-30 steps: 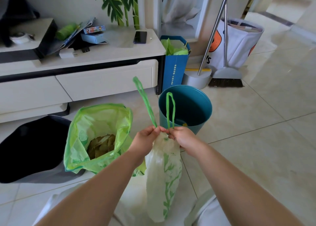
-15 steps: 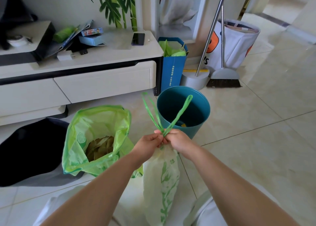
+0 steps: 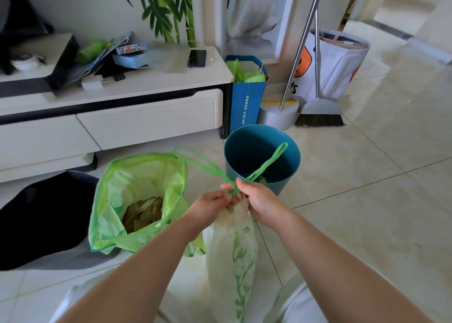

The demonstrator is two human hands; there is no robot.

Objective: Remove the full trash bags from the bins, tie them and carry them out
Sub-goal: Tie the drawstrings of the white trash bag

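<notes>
Working the tie step on the white bag (image 3: 234, 244), hanging down from the hands between the teal bin (image 3: 291, 171) and the open green bag (image 3: 137, 175); bottom cut off by the frame. Pinching the gathered neck with the left hand (image 3: 215, 204), fingers curled round it. Gripping the two green drawstring loops (image 3: 266, 161) at their crossing with the right hand (image 3: 256, 195), thumb and fingers closed on the cords. Keeping both hands touching at the neck. Holding the loops crossed just above the knuckles, one fanning toward the green bag, the other lying across the teal bin's mouth. Reading this as a first crossover; not seeing a knot, can't tell what's cinched under the fingers. Next, probably: tucking one loop under the other and pulling both apart while keeping the neck pinched shut. Needing a firm, even pull, since thin cord is likely to slip. Leaving the green bag untied on the floor beside a dark bin (image 3: 36, 212), brown waste showing. Not carrying anything out yet.
</notes>
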